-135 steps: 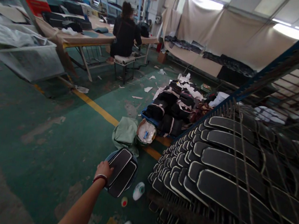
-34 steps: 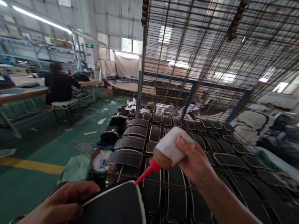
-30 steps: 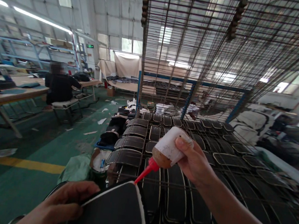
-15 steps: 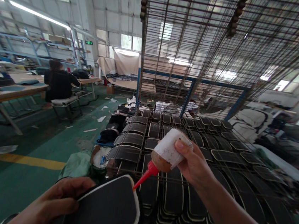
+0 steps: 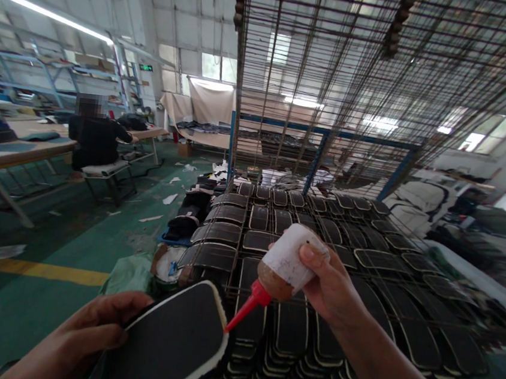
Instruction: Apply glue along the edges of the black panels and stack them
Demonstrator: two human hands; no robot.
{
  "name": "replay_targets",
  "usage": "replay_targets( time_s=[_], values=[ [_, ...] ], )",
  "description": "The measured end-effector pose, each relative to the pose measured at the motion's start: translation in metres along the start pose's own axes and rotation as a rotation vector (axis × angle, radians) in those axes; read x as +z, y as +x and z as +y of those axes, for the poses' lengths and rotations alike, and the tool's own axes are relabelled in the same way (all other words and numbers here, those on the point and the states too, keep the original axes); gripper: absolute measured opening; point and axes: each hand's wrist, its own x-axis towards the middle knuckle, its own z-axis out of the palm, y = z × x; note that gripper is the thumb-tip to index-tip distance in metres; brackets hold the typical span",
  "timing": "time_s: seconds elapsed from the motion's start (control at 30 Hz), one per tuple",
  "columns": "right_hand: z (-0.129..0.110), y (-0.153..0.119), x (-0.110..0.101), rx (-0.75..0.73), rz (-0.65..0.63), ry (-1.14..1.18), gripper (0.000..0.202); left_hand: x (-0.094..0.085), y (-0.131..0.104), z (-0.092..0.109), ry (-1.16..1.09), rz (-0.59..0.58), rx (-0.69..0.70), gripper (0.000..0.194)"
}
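Note:
My left hand [image 5: 88, 332] grips the left edge of a black rounded panel [image 5: 168, 343] that has a pale border strip, thumb on top and fingers at the rim. The panel's lower part runs out of view. My right hand [image 5: 329, 279] is wrapped round a glue bottle [image 5: 288, 262] with a white label, tipped downward. Brown liquid shows near its neck. The tip of its red nozzle [image 5: 247, 309] touches the panel's pale edge near the right corner.
Before me stands a wire rack [image 5: 331, 131] whose shelves hold several similar black panels [image 5: 290, 329]. A green sack [image 5: 130, 276] lies at its left, beside dark bundles [image 5: 187, 213]. Further left, a person [image 5: 96, 137] sits on a stool at a long table [image 5: 16, 155].
The nozzle tip has moved along the panel's pale edge, toward me and down the right side. The panel has shifted slightly left and up in view.

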Motion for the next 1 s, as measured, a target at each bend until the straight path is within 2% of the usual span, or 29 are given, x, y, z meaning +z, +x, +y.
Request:
replay_targets(
  time_s=[0.17, 0.37, 0.47, 0.67, 1.0],
  values=[
    [0.007, -0.004, -0.002, -0.024, 0.077, 0.030, 0.033, 0.008, -0.003, 0.004, -0.083, -0.024, -0.005, 0.029],
    [0.018, -0.002, -0.001, -0.063, 0.303, 0.132, 0.034, 0.013, -0.003, -0.003, -0.135, -0.028, -0.013, 0.026],
    [0.022, 0.002, -0.002, -0.061, 0.360, 0.173, 0.035, 0.017, -0.004, -0.005, -0.143, -0.030, -0.027, 0.027],
    [0.030, 0.005, -0.006, -0.106, 0.374, 0.123, 0.030, 0.026, -0.008, -0.003, -0.113, 0.001, -0.046, 0.031],
    [0.042, -0.006, -0.001, -0.086, 0.357, 0.090, 0.031, 0.028, -0.002, -0.006, -0.164, -0.089, -0.070, 0.028]
  ],
)
